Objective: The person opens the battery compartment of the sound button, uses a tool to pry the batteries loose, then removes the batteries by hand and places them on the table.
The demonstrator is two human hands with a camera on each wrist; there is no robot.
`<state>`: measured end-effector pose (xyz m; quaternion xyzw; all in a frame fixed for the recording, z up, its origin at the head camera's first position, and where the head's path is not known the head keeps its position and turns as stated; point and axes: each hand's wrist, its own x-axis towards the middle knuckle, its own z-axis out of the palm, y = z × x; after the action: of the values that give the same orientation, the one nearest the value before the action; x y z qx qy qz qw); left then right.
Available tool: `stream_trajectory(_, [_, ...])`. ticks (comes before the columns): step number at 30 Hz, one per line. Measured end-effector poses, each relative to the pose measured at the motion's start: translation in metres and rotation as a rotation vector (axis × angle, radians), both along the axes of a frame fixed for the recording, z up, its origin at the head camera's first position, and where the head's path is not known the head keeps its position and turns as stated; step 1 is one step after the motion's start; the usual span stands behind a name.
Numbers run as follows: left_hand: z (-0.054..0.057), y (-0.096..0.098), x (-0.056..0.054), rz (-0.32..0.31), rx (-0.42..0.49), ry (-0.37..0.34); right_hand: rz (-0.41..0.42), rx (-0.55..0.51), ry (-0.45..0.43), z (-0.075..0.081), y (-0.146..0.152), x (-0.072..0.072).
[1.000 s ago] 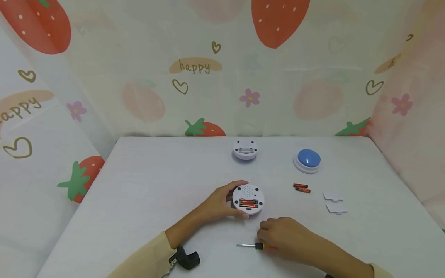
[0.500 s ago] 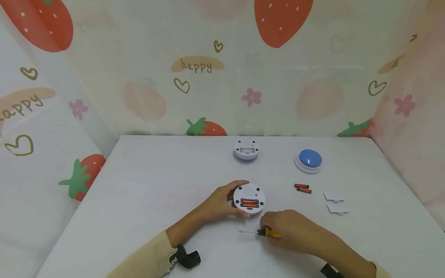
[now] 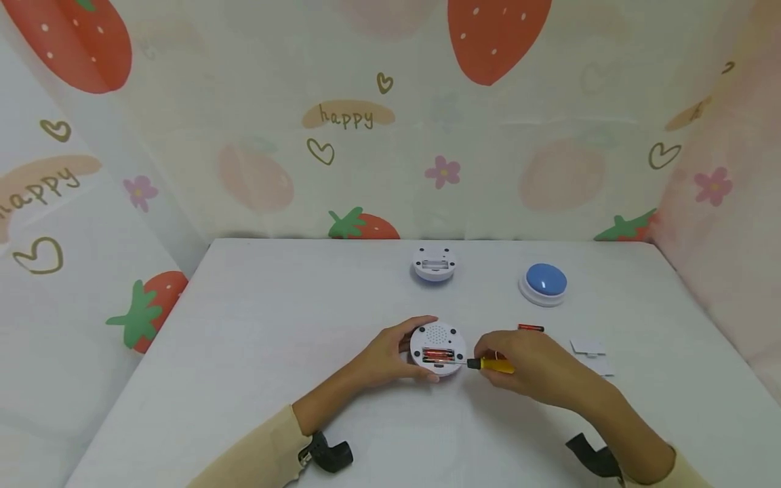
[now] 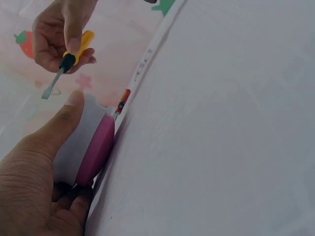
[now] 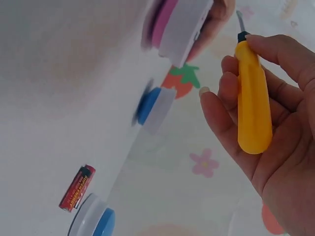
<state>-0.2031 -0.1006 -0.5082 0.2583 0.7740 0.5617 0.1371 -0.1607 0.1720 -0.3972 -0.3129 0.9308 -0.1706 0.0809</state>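
Observation:
My left hand (image 3: 381,356) grips a round white push-button device (image 3: 436,333), thumb and fingers on opposite sides. The device lies upside down, its pink dome (image 4: 98,147) facing the table. Red batteries (image 3: 438,355) sit side by side in its uncovered battery compartment. In my right hand (image 3: 539,362) is a flat-blade screwdriver (image 5: 253,103) with a yellow handle, pinched by thumb and fingers. Its blade reaches over the compartment's right side in the head view; the left wrist view shows the tip (image 4: 46,95) raised clear of the device.
Farther back lies another upturned white device (image 3: 434,270) with a bare battery bay. A blue-domed button (image 3: 546,279) stands upright at back right. One red battery (image 3: 531,327) shows beyond my right hand, near white battery covers (image 3: 588,347), partly hidden by that hand.
My right hand has brought the screwdriver up from near the table, forward to the device. It now covers one loose battery and part of a cover. My left hand keeps its hold.

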Motion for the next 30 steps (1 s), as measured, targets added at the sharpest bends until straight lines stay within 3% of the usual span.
stream_trajectory(9, [0.002, 0.003, 0.000, -0.014, 0.006, -0.005, -0.011, -0.098, 0.073, 0.003, 0.011, -0.010])
stream_trajectory(17, [0.000, 0.004, 0.000, -0.016, -0.006, -0.014, -0.005, -0.174, 0.067, -0.001, 0.019, -0.013])
stream_trajectory(25, [0.000, 0.002, 0.000, -0.002, -0.023, -0.014, -0.028, -0.173, 0.120, -0.005, 0.020, -0.017])
stream_trajectory(30, [0.003, 0.001, 0.002, -0.006, -0.020, -0.007, -0.080, -0.139, 0.097, -0.005, 0.016, -0.016])
